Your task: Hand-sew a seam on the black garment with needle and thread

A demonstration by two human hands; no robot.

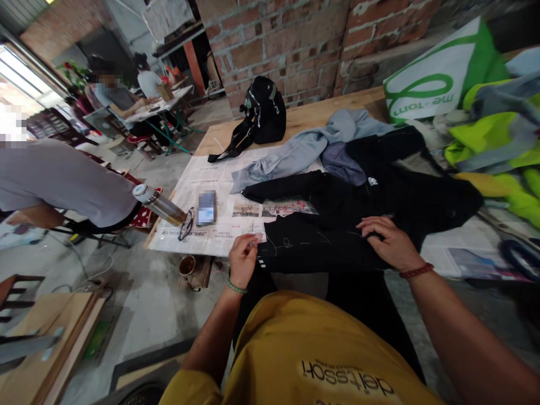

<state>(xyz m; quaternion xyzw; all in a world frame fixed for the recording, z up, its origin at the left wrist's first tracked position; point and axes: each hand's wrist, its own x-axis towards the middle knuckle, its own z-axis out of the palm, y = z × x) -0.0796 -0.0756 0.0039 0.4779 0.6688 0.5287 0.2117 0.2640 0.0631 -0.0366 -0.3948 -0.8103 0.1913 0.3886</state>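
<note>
Judged step: thread [287,243] being worked on black garment [312,257] at table [213,138] edge | small pale item [259,238] pinched by left hand [243,260]; right hand [388,243] laid on garment, grip indeterminable | slack control apparently called for

Cloth [314,256] partly hidden by right fingers [375,228]

Left hand [243,261], fingers [244,242] pinched together, right hand [390,242] palm down, fingers loosely bent
</note>
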